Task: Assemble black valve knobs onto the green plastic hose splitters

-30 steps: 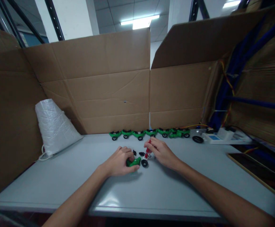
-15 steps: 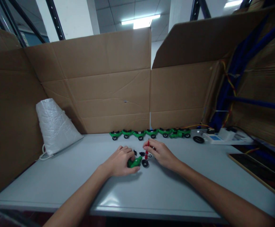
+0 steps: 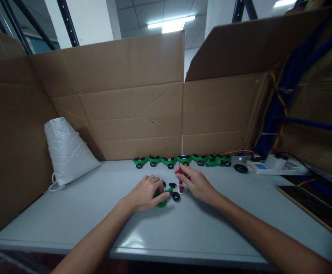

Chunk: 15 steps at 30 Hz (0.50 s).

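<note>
My left hand (image 3: 144,195) is closed over a small green toy car body (image 3: 162,200) lying on the grey table (image 3: 183,228). My right hand (image 3: 196,183) pinches a small red screwdriver (image 3: 180,183) held upright, tip down on the table. A loose black wheel (image 3: 176,196) lies between the hands, and small black parts (image 3: 172,185) sit just behind it. A row of several finished green toy cars (image 3: 183,160) lines the back of the table against the cardboard.
Cardboard walls (image 3: 126,99) enclose the table at the back and left. A white woven sack (image 3: 65,152) leans at the left. At the right lie a black ring (image 3: 240,168), a white device (image 3: 271,164) with wires and a dark framed board (image 3: 314,205).
My right hand has tipped the red screwdriver upright and shifted it slightly right. My left hand's fingers have spread further over the green car body.
</note>
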Each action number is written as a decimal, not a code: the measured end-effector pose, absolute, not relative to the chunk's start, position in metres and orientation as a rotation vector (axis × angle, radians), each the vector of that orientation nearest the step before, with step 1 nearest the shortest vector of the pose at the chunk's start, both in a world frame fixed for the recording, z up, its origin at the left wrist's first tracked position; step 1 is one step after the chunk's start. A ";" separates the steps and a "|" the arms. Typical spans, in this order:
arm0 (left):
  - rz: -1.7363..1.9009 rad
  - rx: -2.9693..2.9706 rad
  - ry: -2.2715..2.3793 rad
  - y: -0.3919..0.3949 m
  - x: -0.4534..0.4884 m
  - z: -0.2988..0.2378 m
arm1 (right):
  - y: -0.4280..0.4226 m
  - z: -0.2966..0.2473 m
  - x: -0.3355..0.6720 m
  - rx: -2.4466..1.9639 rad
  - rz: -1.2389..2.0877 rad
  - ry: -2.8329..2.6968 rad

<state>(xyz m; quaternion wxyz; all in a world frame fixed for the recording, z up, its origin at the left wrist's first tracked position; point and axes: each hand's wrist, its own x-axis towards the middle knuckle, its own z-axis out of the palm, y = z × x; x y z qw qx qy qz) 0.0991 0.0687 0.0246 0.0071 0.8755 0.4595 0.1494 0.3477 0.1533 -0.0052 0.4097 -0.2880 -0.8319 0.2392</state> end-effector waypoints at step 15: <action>0.412 2.825 1.557 0.071 0.098 0.027 | 0.150 -0.001 0.351 -0.718 0.505 -2.152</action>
